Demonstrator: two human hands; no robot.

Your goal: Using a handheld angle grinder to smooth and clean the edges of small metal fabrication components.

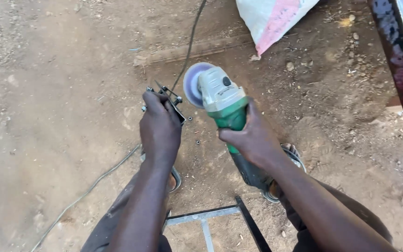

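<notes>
My right hand (253, 139) grips the green body of an angle grinder (220, 100) with a pale grey head. Its round disc (192, 84) points toward my left hand. My left hand (159, 128) is closed around a small dark metal bracket (171, 100) with bolts, held just left of the disc and not touching it. The grinder's cable (190, 42) runs away across the dirt and back along the ground on the left.
Bare dirt ground with pebbles surrounds me. A white and pink sack (271, 18) lies at the top. A painted metal post (402, 74) stands at the right edge. A metal frame (215, 215) lies between my sandalled feet (290, 156).
</notes>
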